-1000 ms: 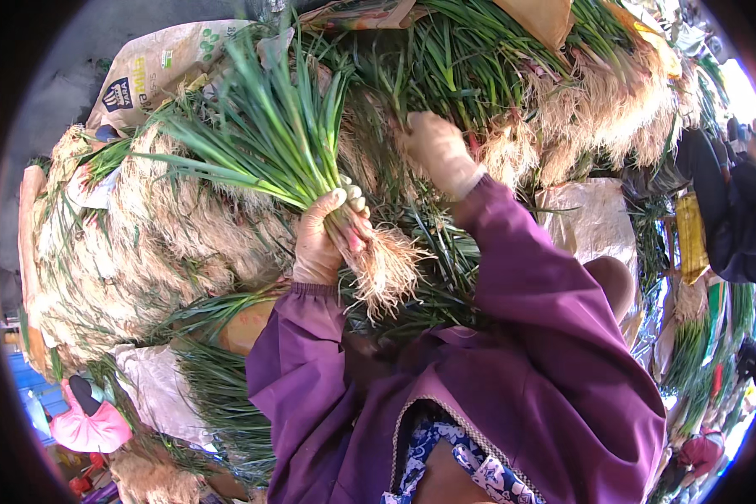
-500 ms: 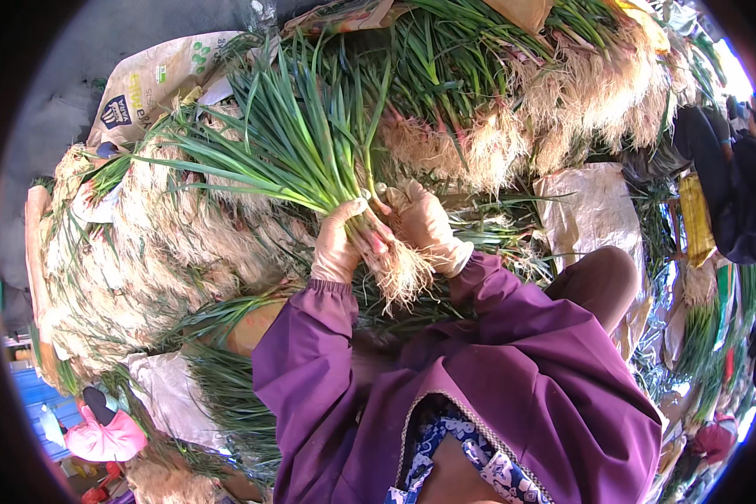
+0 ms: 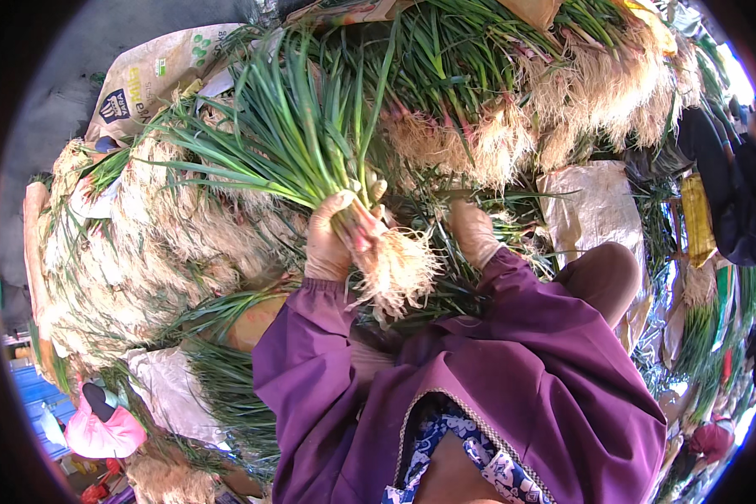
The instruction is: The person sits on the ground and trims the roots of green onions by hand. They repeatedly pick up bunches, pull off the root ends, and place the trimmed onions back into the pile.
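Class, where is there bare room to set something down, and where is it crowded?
Mostly bare: the grey ground beyond the printed sack, upper left, and the pale sheet between the upper-right root pile and the bent knee. Crowded: around the left hand, gripping a bunch of green onions, and the right hand, among green leaves.

Pale sack (image 3: 143,55): printed, beyond and left of the left fingers (image 3: 379,189)
Dark blue badge (image 3: 115,106): white lettering, on the sack
Yellow lettering (image 3: 137,82): beside the badge
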Motion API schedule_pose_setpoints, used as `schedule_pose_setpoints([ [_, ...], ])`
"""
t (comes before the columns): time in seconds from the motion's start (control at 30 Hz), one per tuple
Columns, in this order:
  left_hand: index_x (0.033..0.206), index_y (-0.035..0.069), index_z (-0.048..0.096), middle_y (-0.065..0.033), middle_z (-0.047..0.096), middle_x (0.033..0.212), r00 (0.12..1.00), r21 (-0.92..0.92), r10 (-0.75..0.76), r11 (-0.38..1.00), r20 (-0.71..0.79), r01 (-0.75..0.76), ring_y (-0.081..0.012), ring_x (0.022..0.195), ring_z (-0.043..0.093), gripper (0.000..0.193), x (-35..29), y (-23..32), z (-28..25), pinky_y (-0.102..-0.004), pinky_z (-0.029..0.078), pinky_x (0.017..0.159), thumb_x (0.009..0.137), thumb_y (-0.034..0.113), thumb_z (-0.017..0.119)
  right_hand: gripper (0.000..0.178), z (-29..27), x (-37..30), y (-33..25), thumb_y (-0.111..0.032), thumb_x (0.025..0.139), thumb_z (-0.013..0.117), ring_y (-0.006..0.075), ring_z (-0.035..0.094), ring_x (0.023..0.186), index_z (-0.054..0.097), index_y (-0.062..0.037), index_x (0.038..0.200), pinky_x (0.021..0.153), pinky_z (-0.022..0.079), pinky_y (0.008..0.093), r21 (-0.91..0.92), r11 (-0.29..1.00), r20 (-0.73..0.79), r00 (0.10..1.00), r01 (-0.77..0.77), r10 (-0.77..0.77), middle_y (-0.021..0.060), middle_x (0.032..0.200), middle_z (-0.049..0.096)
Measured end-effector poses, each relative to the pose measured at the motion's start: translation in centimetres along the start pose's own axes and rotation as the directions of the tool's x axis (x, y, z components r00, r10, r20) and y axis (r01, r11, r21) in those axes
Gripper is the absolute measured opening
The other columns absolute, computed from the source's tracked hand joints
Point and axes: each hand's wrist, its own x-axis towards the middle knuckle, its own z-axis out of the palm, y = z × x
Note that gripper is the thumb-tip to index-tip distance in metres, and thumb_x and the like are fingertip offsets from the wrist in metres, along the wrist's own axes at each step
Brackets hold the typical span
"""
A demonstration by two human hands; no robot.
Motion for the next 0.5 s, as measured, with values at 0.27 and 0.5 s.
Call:
schedule_pose_setpoints([
  [0.27, 0.110, 0.001, 0.055, -0.0295, 0.053, 0.125, 0.995, -0.018, -0.058, 0.998, 0.077, 0.059, -0.0354, 0.096, 0.060, 0.036, -0.7, -0.1, -0.6, -0.0440, 0.051, 0.069, 0.084, 0.025, 0.058, 0.046, -5.0, -1.6, -4.6, -0.046, 0.092, 0.057, 0.0117, 0.060, 0.075, 0.063, -0.0034, 0.110, 0.065, 0.048, 0.0271, 0.813, 0.580, 0.194, 0.911, 0.059, -0.364, 0.0075, 0.088, 0.065],
  [0.5, 0.113, 0.003, 0.056, -0.0236, 0.062, 0.107, 0.991, -0.014, -0.090, 0.996, 0.103, 0.092, -0.0271, 0.059, 0.058, 0.034, -0.8, 0.6, -2.1, -0.0422, 0.047, 0.061, 0.086, 0.024, 0.056, 0.025, -3.5, 0.0, -4.4, -0.020, 0.092, 0.059, 0.0080, 0.053, 0.069, 0.060, -0.0009, 0.109, 0.059, 0.046, 0.0223, 0.983, 0.162, -0.043, 0.960, 0.091, -0.277, 0.0035, 0.079, 0.059],
])
